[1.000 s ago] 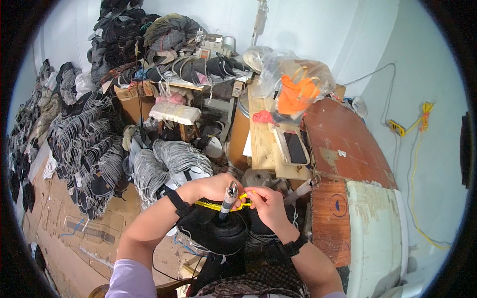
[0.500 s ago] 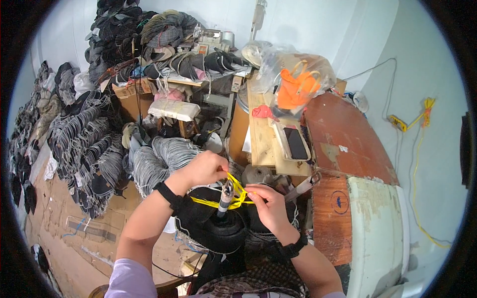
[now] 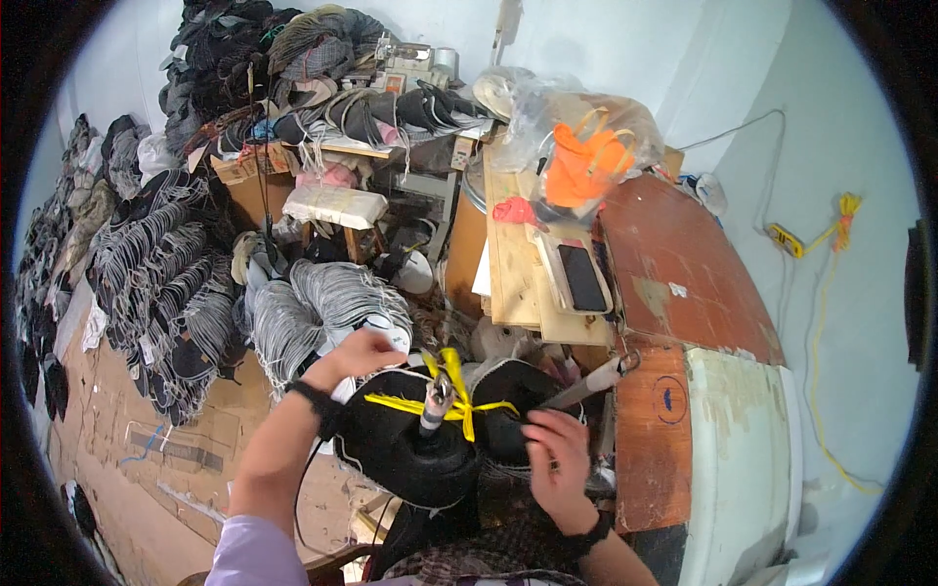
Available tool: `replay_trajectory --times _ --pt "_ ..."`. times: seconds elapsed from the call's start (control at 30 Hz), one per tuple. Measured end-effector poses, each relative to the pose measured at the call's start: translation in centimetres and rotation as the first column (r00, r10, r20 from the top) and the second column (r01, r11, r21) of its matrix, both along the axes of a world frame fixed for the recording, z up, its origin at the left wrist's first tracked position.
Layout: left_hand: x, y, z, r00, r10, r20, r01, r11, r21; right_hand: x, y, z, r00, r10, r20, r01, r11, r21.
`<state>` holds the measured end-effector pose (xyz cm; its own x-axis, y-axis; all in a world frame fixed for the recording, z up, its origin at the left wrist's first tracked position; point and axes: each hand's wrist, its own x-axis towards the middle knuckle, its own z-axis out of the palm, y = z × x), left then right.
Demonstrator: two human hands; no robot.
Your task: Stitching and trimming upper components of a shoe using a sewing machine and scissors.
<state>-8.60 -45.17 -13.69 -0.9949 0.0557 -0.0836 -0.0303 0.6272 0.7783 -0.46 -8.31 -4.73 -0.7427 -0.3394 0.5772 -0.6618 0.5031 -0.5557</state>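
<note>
Here both hands' grips [image 3: 363, 350] [image 3: 557, 451] rest open on the yellow-tied black bundle [image 3: 420, 444].

A bundle of black fabric pieces [image 3: 410, 449] sits low in the frame, just left of centre, stacked into a rounded, dark mound. A yellow strip [image 3: 451, 396] crosses its top as a tie, one band running left to right and two loose ends rising above the knot. A dark marker-like tool [image 3: 433, 408] stands upright beside the knot.

Sewing workshop — stacked cap pieces [image 3: 166, 283], sewing machine [image 3: 415, 68].
</note>
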Motion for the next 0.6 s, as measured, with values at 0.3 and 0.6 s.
replay_trajectory --times 0.3,0.6 --pt "14.0 -1.4 -15.9 0.488 0.168 0.857 -0.748 0.587 0.311 -0.5 7.5 -17.0 0.343 0.613 0.712 0.843 0.134 -0.521" --pt "19.1 4.6 -16.2 0.506 0.139 0.851 -0.852 0.233 0.469 2.7 9.6 -18.5 0.174 0.746 0.643 0.82 0.252 -0.514"
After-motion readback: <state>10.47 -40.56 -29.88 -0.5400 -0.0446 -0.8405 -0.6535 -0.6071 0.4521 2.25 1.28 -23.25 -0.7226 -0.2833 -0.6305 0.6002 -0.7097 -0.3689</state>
